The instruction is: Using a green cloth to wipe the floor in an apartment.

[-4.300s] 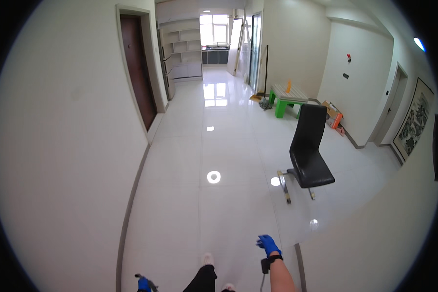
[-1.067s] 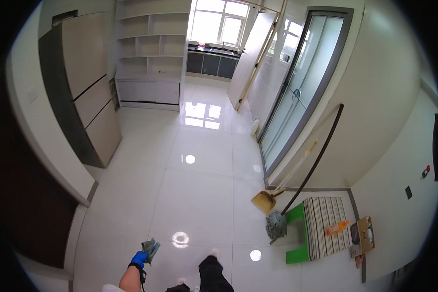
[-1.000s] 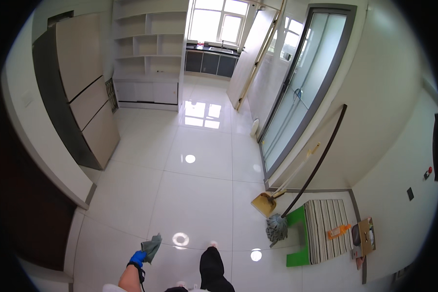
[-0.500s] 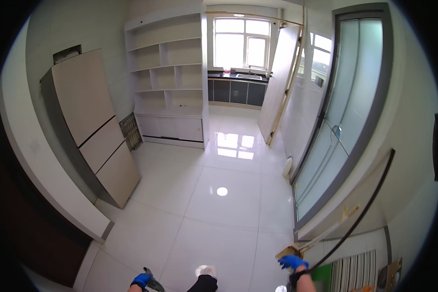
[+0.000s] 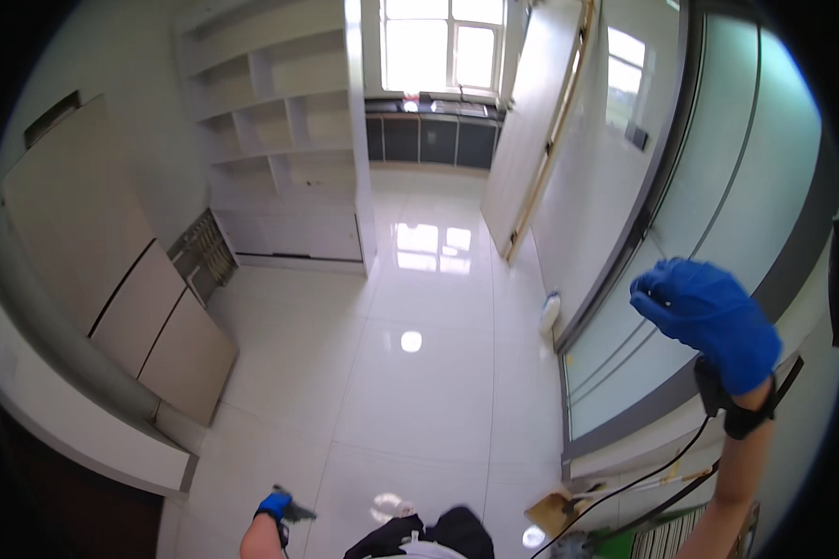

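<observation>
My right hand (image 5: 708, 321), in a blue glove, is raised in front of the frosted glass door (image 5: 755, 177) on the right. Its fingers curl inward, and what they may hold is hidden. I cannot tell whether it touches the door. A black band with a dark cable (image 5: 667, 461) hangs at this wrist. Low on the left, my left hand (image 5: 273, 506), also gloved in blue, closes on a dark grey cloth-like thing (image 5: 295, 511) above the white tiles. Its exact kind does not show.
A dustpan (image 5: 552, 511) and a striped mat (image 5: 667, 536) lie at the lower right. A white bottle (image 5: 550, 312) stands by the right wall. Ahead are an open door (image 5: 531, 130) and a shelf unit (image 5: 294, 219); a tall beige cabinet (image 5: 84, 205) stands left.
My right hand has risen from low beside the dustpan to the front of the glass door. The left hand keeps its hold low down. The view has tilted and shifted.
</observation>
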Motion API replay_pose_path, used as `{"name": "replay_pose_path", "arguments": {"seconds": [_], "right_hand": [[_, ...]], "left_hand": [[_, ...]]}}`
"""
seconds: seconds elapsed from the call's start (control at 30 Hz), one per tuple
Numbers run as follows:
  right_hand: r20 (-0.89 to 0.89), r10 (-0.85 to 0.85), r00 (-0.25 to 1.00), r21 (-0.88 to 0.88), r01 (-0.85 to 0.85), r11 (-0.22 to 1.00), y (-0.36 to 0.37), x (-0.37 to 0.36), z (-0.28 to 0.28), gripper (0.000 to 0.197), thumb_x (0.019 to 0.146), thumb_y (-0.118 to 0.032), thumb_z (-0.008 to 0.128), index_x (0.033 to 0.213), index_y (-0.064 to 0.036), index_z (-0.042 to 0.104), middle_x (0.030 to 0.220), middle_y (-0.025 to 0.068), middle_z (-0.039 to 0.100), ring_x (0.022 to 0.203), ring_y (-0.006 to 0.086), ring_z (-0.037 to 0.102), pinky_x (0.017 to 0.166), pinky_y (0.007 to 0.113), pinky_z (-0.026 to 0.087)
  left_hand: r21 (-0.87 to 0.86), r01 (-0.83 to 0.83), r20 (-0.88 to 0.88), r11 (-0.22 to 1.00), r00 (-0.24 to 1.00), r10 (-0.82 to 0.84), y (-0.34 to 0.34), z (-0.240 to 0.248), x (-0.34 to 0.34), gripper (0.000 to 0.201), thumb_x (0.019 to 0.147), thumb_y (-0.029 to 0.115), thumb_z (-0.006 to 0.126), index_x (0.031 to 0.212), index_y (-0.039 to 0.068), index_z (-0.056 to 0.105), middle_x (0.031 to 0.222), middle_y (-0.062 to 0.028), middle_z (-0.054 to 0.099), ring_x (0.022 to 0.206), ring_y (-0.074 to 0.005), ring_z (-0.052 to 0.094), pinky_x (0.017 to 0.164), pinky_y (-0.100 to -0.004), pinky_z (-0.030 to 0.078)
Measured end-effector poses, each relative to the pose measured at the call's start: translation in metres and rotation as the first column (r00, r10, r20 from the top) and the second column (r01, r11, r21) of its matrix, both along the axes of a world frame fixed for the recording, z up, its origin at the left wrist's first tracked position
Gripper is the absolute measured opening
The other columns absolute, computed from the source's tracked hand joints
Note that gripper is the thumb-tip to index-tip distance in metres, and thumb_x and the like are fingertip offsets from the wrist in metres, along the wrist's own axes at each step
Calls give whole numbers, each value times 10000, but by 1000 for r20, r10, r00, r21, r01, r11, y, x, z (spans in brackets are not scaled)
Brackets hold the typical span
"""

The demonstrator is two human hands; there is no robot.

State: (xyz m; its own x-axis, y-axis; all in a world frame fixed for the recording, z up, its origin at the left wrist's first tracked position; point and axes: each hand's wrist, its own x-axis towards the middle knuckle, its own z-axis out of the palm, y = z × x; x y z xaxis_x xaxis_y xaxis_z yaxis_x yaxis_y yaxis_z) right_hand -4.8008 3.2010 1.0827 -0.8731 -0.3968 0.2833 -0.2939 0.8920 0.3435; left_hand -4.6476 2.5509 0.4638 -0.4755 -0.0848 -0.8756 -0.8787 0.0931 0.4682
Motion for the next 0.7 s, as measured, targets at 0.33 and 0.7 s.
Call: {"name": "replay_pose_path", "arguments": {"seconds": [0.33,0.7], "right_hand": [[305,379,874,-114,-361,925,-5,-104,-19,187,830,-262,568,865,-88,625,819,95,607,739,243,594,663,348,481],[402,617,677,-366,-498,786,50,-353,-55,160,838,-212,575,900,-74,626,875,80,618,793,202,598,698,322,487]], "left_hand": [[-167,249,-292,954,912,-289,92,20,-311,421,888,281,513,1183,-20,509,1032,-123,618,886,-222,611,800,-354,488],[-125,-58,-95,991,994,46,152,59,-382,435,873,249,531,1232,18,451,1115,-134,574,963,-256,582,823,-387,489]]}}
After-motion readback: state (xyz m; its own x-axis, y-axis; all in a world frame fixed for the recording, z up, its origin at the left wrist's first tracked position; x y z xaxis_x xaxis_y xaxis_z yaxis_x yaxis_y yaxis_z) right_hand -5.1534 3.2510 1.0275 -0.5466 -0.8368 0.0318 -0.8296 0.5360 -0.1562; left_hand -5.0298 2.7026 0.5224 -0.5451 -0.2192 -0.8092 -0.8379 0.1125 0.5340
